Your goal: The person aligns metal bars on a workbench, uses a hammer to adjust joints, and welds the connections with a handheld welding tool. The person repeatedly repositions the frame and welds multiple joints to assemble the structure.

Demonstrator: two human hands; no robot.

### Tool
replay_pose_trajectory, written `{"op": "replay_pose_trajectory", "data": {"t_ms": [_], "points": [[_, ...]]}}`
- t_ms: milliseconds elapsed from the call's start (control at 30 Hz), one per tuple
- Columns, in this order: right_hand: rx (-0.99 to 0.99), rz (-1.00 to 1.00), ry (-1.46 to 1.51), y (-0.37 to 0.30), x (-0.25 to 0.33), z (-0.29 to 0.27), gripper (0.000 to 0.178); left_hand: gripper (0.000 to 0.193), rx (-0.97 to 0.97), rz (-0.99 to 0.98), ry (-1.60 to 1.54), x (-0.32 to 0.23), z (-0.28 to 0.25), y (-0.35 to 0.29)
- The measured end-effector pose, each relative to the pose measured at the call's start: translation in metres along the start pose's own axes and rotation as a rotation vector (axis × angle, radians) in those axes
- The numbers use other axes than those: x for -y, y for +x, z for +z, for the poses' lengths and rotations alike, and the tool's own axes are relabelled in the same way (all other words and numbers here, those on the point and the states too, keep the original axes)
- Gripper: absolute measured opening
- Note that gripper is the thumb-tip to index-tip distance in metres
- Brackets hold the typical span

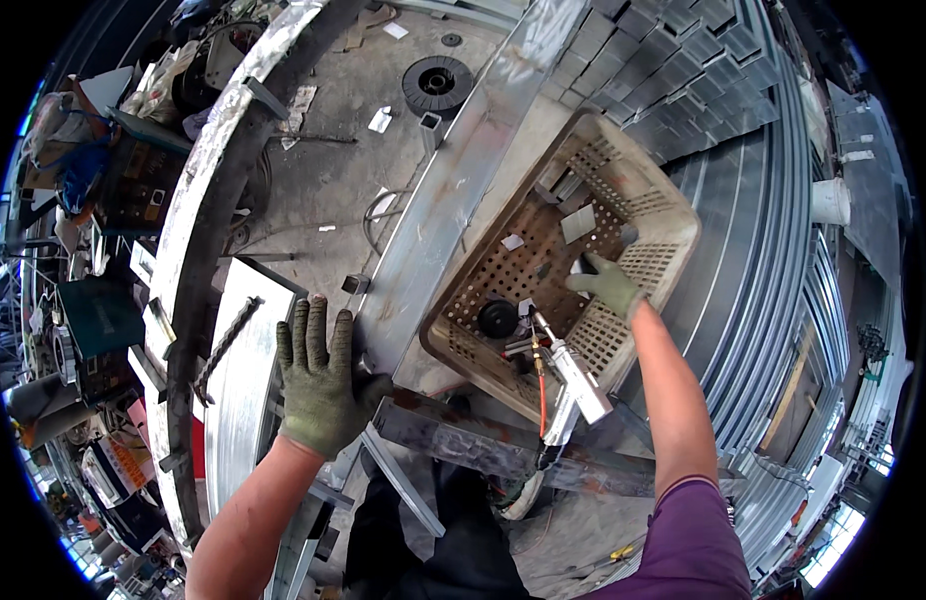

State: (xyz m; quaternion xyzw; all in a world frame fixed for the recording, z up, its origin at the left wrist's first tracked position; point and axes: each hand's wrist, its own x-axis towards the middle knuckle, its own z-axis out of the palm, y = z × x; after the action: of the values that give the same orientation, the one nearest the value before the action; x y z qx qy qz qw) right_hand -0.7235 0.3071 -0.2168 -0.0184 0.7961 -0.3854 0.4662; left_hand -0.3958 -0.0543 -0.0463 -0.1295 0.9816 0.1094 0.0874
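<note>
My left hand [323, 385], in a green-grey knit glove, is open, its fingers spread beside the end of a wide galvanized steel beam [433, 215]. Whether the palm presses on metal below is hidden. Reaching into a beige perforated plastic crate [671, 215], my right hand [610, 285] wears a matching glove. Its thumb and fingers close around a small metal piece [583, 266], partly hidden by the glove. Loose metal plates [578, 224] and a round black disc [498, 318] lie on the crate's floor. A silver torch-like tool [575, 378] with an orange hose [543, 400] leans over the crate's near side.
Stacked rectangular steel tubes [683, 75] and long metal profiles [753, 270] fill the right. On the concrete floor ahead lies a black spool [438, 86]. A rusty crossbar [473, 438] runs in front of my legs. A twisted rod [228, 345] rests on metal at left.
</note>
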Motion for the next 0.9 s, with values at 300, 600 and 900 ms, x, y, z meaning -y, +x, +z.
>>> {"op": "replay_pose_trajectory", "data": {"t_ms": [300, 600, 900], "points": [[0.373, -0.277, 1.212, -0.186, 0.056, 0.019, 0.07, 0.099, 0.094, -0.093, -0.016, -0.009, -0.01, 0.003], [0.298, -0.265, 1.154, -0.298, 0.099, 0.153, 0.072, 0.088, -0.159, -0.034, -0.148, 0.022, -0.043, -0.058], [0.159, -0.163, 0.744, -0.348, 0.128, 0.273, 0.046, 0.06, -0.144, -0.308, -0.457, 0.102, -0.085, -0.331]]}}
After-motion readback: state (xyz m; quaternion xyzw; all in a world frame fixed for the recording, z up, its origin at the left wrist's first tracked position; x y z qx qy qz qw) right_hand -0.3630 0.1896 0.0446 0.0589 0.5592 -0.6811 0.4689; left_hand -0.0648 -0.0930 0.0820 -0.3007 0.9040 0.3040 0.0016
